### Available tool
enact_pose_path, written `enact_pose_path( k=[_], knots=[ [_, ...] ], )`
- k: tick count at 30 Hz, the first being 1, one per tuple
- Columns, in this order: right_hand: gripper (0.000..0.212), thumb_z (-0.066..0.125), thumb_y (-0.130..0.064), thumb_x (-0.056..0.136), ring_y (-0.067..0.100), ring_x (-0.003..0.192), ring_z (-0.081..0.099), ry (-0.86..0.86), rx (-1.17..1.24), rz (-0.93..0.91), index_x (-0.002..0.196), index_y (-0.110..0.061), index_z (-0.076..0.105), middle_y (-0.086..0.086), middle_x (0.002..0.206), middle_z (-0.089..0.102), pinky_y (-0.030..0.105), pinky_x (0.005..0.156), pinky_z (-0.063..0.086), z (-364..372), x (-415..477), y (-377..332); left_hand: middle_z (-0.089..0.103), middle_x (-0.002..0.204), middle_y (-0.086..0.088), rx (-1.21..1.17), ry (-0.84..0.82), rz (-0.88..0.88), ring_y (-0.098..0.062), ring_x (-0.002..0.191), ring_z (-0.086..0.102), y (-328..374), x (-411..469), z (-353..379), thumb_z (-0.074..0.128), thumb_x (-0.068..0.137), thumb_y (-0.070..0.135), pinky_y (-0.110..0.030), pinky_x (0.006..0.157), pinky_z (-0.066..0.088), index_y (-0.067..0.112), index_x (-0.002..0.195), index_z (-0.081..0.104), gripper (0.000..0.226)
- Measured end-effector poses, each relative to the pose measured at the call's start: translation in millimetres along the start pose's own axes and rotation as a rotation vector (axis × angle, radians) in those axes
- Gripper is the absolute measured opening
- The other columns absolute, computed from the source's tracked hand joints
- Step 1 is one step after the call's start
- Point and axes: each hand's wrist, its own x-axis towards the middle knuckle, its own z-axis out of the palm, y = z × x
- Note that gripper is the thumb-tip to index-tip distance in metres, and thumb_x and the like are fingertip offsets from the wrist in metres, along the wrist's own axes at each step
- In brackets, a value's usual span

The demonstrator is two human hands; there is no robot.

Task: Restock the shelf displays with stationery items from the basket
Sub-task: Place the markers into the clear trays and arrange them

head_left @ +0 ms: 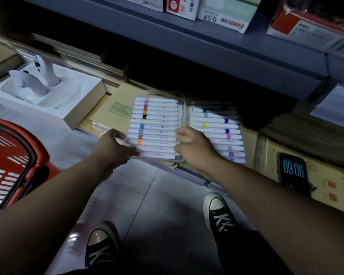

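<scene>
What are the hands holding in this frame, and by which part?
Both hold the left clear marker case: the left hand grips its left edge, the right hand its right edge, near the lower corners.

Left hand (111, 147) grips the left edge of a clear marker case (157, 120) and right hand (193, 147) grips its right edge, the case held flat over tan packs under a grey shelf (207, 48). A second marker case (216, 126) lies just beside it on the right. Red basket (46, 161) on the floor at left; phone (293, 171) reading 09:06 leans on a cardboard box (330, 187) at right.
</scene>
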Motion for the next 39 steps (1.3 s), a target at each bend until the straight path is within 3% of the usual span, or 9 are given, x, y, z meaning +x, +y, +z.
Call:
enact_pose_path(
  k=[5,8,13,17,19,24,28,32,39],
  knots=[
    [0.056,0.057,0.002,0.094,0.014,0.120,0.059,-0.117,0.017,0.000,0.147,-0.017,0.047,0.002,0.149,0.051,0.010,0.067,0.051,-2.4,-2.7,-0.1,0.066,0.087,-0.017,-0.032,0.055,-0.009,-0.026,0.072,0.060,-1.2,-6.3,-6.9,0.082,0.082,0.003,-0.037,0.066,0.053,0.008,0.104,0.055,0.035],
    [0.053,0.059,0.006,0.093,0.023,0.114,0.067,-0.107,0.063,-0.009,0.143,-0.014,0.052,0.002,0.145,0.055,0.036,0.094,0.058,-1.8,-6.5,0.0,0.068,0.097,-0.020,-0.039,0.106,-0.042,-0.030,0.081,0.065,-5.9,-5.8,-14.5,0.076,0.088,0.002,-0.045,0.083,0.058,0.009,0.111,0.059,0.029],
    [0.031,0.054,0.010,0.093,0.023,0.089,0.073,0.095,-0.007,-0.047,0.114,-0.010,0.067,0.010,0.119,0.067,0.035,0.082,0.061,-16.6,-6.8,0.6,0.070,0.111,-0.019,0.089,0.170,-0.019,-0.035,0.098,0.067,-11.6,-11.5,-36.0,0.081,0.086,0.017,-0.049,0.086,0.057,0.008,0.126,0.062,0.045],
    [0.018,0.058,-0.003,0.094,0.028,0.091,0.072,0.228,-0.179,-0.132,0.106,-0.010,0.070,0.008,0.105,0.072,0.043,0.079,0.059,-41.7,-9.9,15.2,0.068,0.103,-0.010,0.379,0.262,0.312,-0.024,0.088,0.063,-2.5,-29.2,-27.5,0.077,0.087,0.017,-0.036,0.077,0.051,0.013,0.107,0.066,0.023],
    [0.016,0.061,-0.008,0.093,0.024,0.093,0.069,0.249,-0.292,-0.167,0.105,-0.011,0.071,0.005,0.103,0.072,0.033,0.077,0.055,-54.6,-15.1,23.5,0.067,0.110,-0.011,0.498,0.265,0.529,-0.027,0.095,0.063,3.1,-37.1,-14.0,0.071,0.088,0.013,-0.035,0.084,0.049,0.015,0.103,0.073,0.016],
    [0.017,0.065,-0.004,0.089,0.017,0.081,0.063,0.091,-0.551,-0.133,0.099,-0.017,0.067,-0.002,0.088,0.066,0.021,0.067,0.048,-84.0,-27.4,41.9,0.070,0.102,-0.003,0.742,0.040,0.853,-0.027,0.089,0.063,2.8,-51.7,24.9,0.066,0.086,0.014,-0.039,0.081,0.052,0.022,0.096,0.077,0.017],
    [0.024,0.067,-0.003,0.086,0.011,0.076,0.055,0.074,-0.614,-0.152,0.102,-0.020,0.065,-0.001,0.093,0.062,0.017,0.061,0.039,-101.8,-32.1,48.2,0.062,0.103,0.005,0.712,-0.223,0.860,-0.011,0.077,0.065,-5.9,-55.2,45.5,0.069,0.088,0.013,-0.021,0.070,0.053,0.016,0.107,0.074,0.020],
    [0.024,0.075,-0.018,0.085,0.021,0.078,0.063,0.151,-0.631,-0.083,0.104,-0.018,0.059,0.002,0.091,0.064,0.027,0.062,0.047,-110.8,-37.8,51.8,0.065,0.112,0.004,0.717,-0.244,0.894,-0.011,0.076,0.063,-8.2,-47.5,51.0,0.069,0.089,0.009,-0.026,0.072,0.053,0.015,0.114,0.072,0.026],
    [0.022,0.069,-0.011,0.094,0.024,0.066,0.075,0.172,-0.307,0.073,0.110,-0.012,0.053,0.015,0.079,0.074,0.044,0.076,0.062,-103.2,-46.5,57.1,0.064,0.093,0.010,0.591,-0.269,0.723,-0.006,0.073,0.066,-2.9,-52.2,68.9,0.070,0.091,0.007,-0.007,0.064,0.042,0.028,0.104,0.067,0.025]
  ],
)
